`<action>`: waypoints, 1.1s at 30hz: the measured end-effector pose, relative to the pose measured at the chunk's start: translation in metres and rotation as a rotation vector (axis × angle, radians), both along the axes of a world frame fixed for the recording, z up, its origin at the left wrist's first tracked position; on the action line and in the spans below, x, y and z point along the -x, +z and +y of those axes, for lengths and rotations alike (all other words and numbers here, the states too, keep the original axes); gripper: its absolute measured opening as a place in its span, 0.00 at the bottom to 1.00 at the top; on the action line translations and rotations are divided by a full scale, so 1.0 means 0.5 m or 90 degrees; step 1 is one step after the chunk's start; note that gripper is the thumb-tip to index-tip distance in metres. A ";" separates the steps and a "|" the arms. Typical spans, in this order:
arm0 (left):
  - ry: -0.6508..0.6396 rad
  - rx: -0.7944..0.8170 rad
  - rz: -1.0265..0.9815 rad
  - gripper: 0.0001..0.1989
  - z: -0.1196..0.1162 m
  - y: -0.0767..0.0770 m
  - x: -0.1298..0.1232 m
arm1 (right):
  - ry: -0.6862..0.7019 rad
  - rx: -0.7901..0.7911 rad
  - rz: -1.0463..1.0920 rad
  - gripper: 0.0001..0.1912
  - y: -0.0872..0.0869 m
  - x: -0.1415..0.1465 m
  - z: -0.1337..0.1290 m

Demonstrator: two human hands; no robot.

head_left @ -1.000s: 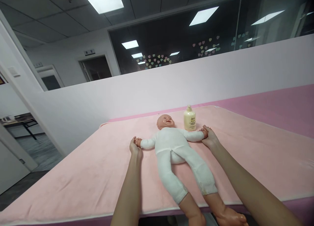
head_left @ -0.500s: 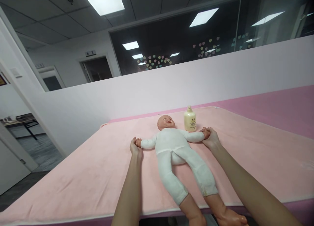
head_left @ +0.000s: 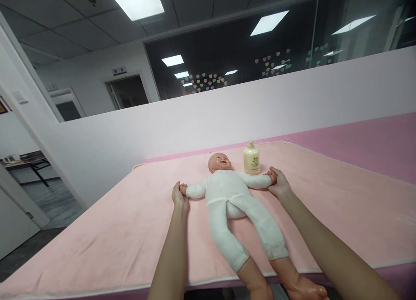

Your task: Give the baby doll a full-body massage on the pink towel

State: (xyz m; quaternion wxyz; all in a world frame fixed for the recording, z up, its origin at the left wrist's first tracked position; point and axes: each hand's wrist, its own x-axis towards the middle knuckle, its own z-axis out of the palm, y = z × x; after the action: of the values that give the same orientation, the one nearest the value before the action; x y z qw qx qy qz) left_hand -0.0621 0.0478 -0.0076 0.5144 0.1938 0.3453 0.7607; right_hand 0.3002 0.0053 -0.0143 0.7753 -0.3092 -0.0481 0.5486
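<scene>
White paint covers the door [head_left: 16, 224] at the far left of my view, and a dark doorway [head_left: 130, 90] opens further back. Next along, pink cloth [head_left: 113, 230] spreads over the desk [head_left: 394, 276], a little rumpled towards the left. On it my left hand [head_left: 180, 195] is closed around one small hand of the doll [head_left: 227, 188], the forearm running back to the bottom edge of my feed. That doll lies face up in the middle of the cloth, its arms stretched out to both sides and its head [head_left: 219, 161] towards the white wall [head_left: 208, 122]. It wears a white suit; the bare lower legs reach over the near edge of the desk, and one foot is cut off by the frame. Above the wall, pastel hearts dot a dark window [head_left: 234, 57]. Just beside the head, on its right from where I look, a pale yellow bottle [head_left: 251, 160] stands upright behind the doll's sleeve; I cannot tell whether the two touch. Further right, my right hand [head_left: 277, 183] holds the doll's other hand, fingers curled narrowly about it.
</scene>
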 end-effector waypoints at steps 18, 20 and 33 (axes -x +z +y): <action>0.002 0.015 -0.071 0.03 0.001 0.011 -0.004 | -0.010 -0.012 -0.009 0.13 -0.009 -0.003 0.009; -0.002 0.017 -0.074 0.04 0.000 0.013 -0.004 | -0.012 -0.013 0.001 0.12 -0.004 -0.002 0.006; -0.013 0.006 -0.054 0.07 -0.008 0.015 -0.004 | 0.015 -0.027 0.047 0.06 -0.005 -0.005 0.003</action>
State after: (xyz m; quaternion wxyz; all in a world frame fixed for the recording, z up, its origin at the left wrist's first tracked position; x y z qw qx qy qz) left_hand -0.0599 0.0440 -0.0003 0.5371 0.1625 0.3246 0.7614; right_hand 0.3029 0.0071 -0.0169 0.7766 -0.2716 -0.0343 0.5674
